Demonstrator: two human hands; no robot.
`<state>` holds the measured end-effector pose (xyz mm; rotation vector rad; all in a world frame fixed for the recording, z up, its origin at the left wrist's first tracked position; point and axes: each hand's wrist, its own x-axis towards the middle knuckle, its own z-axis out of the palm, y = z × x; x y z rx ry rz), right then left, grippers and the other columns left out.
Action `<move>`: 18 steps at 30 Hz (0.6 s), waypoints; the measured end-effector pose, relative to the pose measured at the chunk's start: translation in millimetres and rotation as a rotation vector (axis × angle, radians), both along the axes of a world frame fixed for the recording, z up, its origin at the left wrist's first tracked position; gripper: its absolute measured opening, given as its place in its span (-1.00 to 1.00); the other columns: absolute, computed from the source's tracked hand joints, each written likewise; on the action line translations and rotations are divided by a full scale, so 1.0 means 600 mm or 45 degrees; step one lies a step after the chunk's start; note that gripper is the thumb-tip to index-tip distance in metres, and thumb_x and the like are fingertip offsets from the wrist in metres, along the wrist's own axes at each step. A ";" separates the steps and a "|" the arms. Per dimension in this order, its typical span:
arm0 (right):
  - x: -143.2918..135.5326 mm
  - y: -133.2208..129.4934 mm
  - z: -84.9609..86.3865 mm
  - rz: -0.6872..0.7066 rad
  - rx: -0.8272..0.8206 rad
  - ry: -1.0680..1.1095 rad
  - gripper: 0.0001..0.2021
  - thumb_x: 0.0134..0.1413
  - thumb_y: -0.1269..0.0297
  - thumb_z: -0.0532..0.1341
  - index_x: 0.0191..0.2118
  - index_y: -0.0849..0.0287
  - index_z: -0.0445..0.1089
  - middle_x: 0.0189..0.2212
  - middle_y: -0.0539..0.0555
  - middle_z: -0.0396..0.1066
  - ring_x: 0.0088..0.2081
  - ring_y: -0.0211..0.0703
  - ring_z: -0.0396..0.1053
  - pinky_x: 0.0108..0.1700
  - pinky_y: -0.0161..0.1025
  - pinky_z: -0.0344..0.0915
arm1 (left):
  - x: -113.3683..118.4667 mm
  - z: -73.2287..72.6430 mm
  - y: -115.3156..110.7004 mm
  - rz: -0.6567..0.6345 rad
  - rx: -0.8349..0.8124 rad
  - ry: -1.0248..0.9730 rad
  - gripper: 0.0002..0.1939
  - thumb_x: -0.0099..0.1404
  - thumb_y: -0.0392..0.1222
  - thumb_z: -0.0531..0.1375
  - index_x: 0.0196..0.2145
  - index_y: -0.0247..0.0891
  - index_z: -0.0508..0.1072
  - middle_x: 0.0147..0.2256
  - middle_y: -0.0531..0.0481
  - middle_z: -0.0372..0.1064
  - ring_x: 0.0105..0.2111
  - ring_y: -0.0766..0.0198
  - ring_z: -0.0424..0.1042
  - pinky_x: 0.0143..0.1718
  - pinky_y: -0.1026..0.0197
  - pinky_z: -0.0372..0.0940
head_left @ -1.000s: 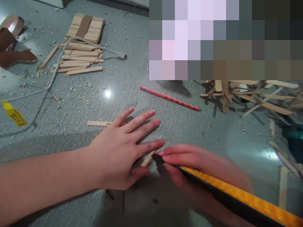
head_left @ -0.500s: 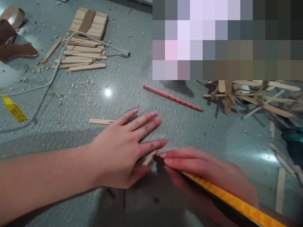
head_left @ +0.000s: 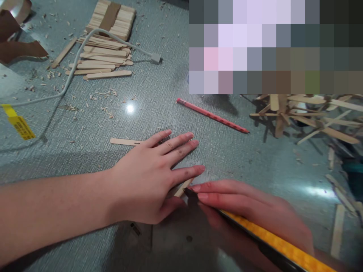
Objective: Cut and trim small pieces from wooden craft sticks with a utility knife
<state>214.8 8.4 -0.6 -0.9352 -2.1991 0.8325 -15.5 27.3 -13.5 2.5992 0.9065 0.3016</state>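
Observation:
My left hand (head_left: 150, 166) lies flat with its fingers spread on the grey textured table. Between its index finger and thumb a short piece of wooden stick (head_left: 184, 187) shows, partly under the hand. My right hand (head_left: 249, 204) is closed around a yellow and black cutter knife (head_left: 263, 234). The dark tip of the knife touches or hovers at the stick piece, close to the left thumb. Another wooden stick (head_left: 123, 142) with a small slot lies just beyond the left hand, its right end hidden by the fingers.
A pink pencil (head_left: 212, 116) lies ahead. Wooden sticks (head_left: 104, 56) and a banded bundle (head_left: 124, 20) sit at the back left, crossed by a white cable (head_left: 66, 85). Joined sticks (head_left: 309, 113) stand at the right. Wood shavings are scattered about. Pixel blocks cover the upper right.
The whole view has shifted slightly, so things on the table appear a little further right and mostly higher. Both hands keep nearly the same pose, with the knife tip still by the stick piece.

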 end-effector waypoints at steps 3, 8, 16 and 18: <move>0.000 0.001 0.000 -0.008 0.012 0.012 -0.77 0.07 0.57 0.28 -0.22 0.09 0.51 -0.33 0.02 0.64 -0.40 -0.23 0.63 -0.26 -0.47 0.57 | 0.000 -0.001 0.000 0.000 0.003 -0.002 -0.34 0.30 0.08 0.27 0.30 -0.15 0.35 0.40 -0.22 0.08 0.43 -0.14 0.03 0.40 -0.29 -0.02; 0.001 -0.002 -0.001 0.008 0.012 -0.001 -0.78 0.10 0.55 0.28 -0.19 0.08 0.50 -0.31 0.03 0.64 -0.38 -0.22 0.63 -0.26 -0.44 0.59 | 0.000 0.000 -0.001 -0.003 0.007 -0.002 -0.36 0.31 0.07 0.26 0.29 -0.15 0.35 0.40 -0.23 0.09 0.43 -0.12 0.03 0.40 -0.27 -0.01; 0.011 -0.009 -0.003 0.023 -0.006 -0.050 -0.69 0.10 0.57 0.29 -0.11 0.02 0.49 -0.24 0.04 0.64 -0.35 -0.17 0.64 -0.25 -0.36 0.63 | 0.003 -0.001 -0.001 0.001 0.001 -0.020 -0.35 0.29 0.07 0.28 0.28 -0.17 0.37 0.39 -0.23 0.10 0.42 -0.15 0.05 0.40 -0.28 0.00; 0.012 -0.009 -0.001 -0.008 -0.015 -0.081 -0.69 0.11 0.56 0.27 -0.11 0.00 0.48 -0.24 0.02 0.64 -0.36 -0.17 0.63 -0.26 -0.33 0.64 | 0.003 -0.001 -0.001 0.000 0.003 -0.019 -0.34 0.29 0.06 0.28 0.28 -0.17 0.37 0.39 -0.24 0.10 0.42 -0.15 0.05 0.40 -0.28 0.00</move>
